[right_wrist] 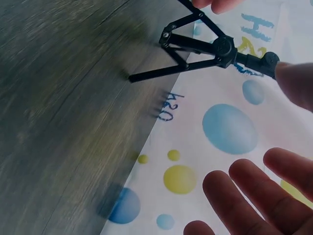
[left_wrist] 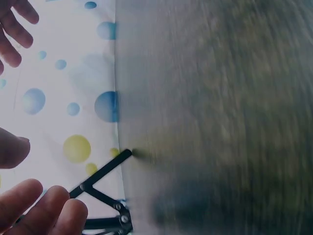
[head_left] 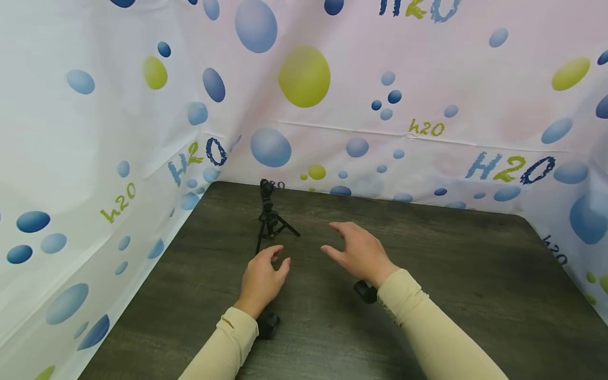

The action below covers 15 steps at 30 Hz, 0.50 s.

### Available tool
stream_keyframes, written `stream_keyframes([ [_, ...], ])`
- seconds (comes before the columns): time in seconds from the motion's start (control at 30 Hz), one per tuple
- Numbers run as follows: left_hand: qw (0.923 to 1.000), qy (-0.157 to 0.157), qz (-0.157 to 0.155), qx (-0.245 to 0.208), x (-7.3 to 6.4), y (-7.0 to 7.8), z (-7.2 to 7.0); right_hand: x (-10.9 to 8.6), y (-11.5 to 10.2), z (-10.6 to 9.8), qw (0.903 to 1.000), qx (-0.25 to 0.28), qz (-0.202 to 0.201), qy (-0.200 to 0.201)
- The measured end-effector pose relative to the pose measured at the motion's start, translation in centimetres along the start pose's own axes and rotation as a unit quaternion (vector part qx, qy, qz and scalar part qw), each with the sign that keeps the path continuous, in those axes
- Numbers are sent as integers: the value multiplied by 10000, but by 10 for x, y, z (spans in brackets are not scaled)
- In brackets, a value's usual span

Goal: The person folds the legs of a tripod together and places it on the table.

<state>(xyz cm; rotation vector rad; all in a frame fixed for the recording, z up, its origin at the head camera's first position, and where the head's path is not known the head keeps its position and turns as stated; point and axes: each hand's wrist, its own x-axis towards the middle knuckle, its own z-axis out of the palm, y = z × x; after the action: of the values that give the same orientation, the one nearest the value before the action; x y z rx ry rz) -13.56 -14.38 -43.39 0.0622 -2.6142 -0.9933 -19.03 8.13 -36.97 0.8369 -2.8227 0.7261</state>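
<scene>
A small black tripod [head_left: 268,214] stands on the dark wooden table with its legs spread. Just in front of it is my left hand [head_left: 261,279], fingers loosely bent and thumb apart, with nothing between them. My right hand [head_left: 364,254] hovers to the right of the tripod, its fingers extended and its thumb apart, also holding nothing. The left wrist view has the tripod's legs [left_wrist: 102,171] behind the left fingertips [left_wrist: 68,215]. In the right wrist view, the tripod [right_wrist: 215,49] shows beyond the relaxed right fingers [right_wrist: 244,196].
The dark wood-grain table [head_left: 475,285] spreads out under both hands. White sheeting [head_left: 361,63] with blue and green dots and H2O lettering rises behind it and along both sides. A black wrist device [head_left: 364,291] is under the right wrist, another [head_left: 268,324] under the left.
</scene>
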Motion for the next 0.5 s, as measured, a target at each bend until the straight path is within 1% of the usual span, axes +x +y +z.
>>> stream_keyframes([
  [0.3,9998,188,-91,22,4,-14,-7,19,-10,1,9996,215,-59,-179],
  [0.5,9982,515,-302,-15,8,-21,-10,33,-19,4,9990,326,-233,-192],
])
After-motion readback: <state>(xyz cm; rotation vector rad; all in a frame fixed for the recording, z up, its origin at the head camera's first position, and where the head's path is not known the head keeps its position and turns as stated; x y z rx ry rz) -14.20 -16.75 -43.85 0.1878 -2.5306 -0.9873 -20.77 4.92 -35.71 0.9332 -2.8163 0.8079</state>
